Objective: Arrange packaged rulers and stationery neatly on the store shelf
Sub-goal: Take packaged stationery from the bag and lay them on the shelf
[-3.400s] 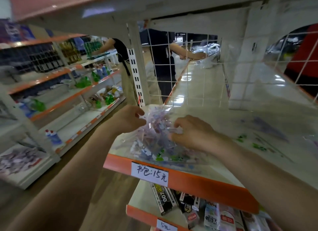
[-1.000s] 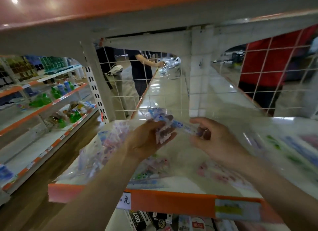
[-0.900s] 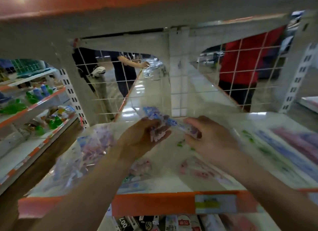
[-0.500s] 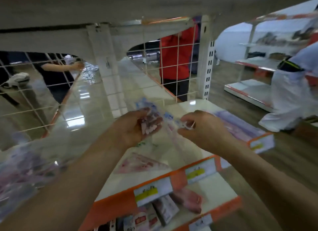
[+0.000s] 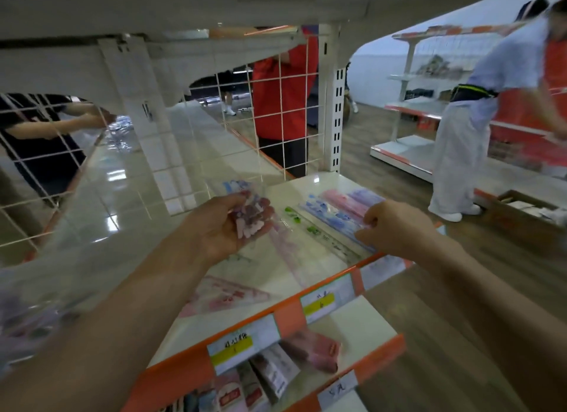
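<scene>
My left hand (image 5: 221,227) holds a bunch of clear packets of small pink and blue stationery (image 5: 250,212) above the white shelf (image 5: 276,283). My right hand (image 5: 395,224) reaches to the right end of the shelf, its fingertips pinching the near end of a blue packaged ruler (image 5: 333,217). Beside that lie a pink ruler pack (image 5: 346,201), a purple one (image 5: 366,195) and a clear ruler with green marks (image 5: 310,227). A pink set-square pack (image 5: 227,295) lies near the shelf's front edge.
A large clear bag of stationery (image 5: 27,316) sits at the left of the shelf. Orange shelf edge with price tags (image 5: 319,301) runs in front; boxed goods (image 5: 270,375) lie below. Wire mesh (image 5: 276,111) backs the shelf. People stand behind it and at right (image 5: 478,111).
The view swung right along the shelf. My right hand let go of the packet bunch and moved right and down to the rulers. My left hand kept the packets.
</scene>
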`<action>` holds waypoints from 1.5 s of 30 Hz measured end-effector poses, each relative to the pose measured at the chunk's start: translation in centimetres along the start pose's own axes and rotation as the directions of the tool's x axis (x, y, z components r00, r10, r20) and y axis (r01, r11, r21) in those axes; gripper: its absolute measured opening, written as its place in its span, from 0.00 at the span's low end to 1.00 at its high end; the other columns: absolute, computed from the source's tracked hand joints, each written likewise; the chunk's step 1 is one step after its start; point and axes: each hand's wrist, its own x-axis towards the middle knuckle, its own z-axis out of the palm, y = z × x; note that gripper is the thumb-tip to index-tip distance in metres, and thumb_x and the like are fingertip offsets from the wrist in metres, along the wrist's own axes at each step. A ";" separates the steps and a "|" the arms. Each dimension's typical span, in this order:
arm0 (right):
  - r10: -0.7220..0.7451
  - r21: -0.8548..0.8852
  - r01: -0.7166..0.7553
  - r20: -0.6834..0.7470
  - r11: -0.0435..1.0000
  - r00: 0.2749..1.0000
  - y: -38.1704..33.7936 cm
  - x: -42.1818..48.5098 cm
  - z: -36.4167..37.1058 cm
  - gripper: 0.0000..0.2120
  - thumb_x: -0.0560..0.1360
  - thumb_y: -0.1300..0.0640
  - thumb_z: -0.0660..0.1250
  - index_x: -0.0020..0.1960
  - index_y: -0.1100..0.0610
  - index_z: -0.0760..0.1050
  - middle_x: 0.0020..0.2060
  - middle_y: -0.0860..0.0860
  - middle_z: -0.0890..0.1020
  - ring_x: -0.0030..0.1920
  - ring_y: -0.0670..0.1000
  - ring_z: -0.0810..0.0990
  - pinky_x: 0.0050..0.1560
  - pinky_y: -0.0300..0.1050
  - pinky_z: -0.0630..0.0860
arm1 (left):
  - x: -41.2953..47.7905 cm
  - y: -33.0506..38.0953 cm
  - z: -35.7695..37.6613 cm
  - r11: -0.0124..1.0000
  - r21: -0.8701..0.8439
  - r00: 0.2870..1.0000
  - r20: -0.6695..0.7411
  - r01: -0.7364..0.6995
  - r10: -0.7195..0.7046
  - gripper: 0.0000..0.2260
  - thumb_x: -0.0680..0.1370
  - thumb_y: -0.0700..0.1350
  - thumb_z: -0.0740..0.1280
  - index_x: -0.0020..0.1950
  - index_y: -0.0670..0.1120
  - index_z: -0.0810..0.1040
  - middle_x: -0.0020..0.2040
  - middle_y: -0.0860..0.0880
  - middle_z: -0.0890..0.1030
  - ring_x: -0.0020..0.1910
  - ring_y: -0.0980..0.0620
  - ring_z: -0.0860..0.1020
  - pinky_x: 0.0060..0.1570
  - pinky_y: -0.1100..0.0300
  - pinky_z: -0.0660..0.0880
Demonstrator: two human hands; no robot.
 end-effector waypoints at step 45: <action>-0.297 1.000 0.006 -0.013 -0.028 0.955 -19.8 -0.7 4.2 0.14 0.73 0.71 0.64 0.39 0.54 0.78 0.40 0.48 0.84 0.45 0.46 0.82 0.47 0.37 0.79 | -6.8 -2.3 -11.1 0.954 0.023 0.919 -0.263 -0.299 0.294 0.10 0.79 0.46 0.63 0.52 0.42 0.80 0.44 0.43 0.82 0.31 0.51 0.77 0.28 0.60 0.72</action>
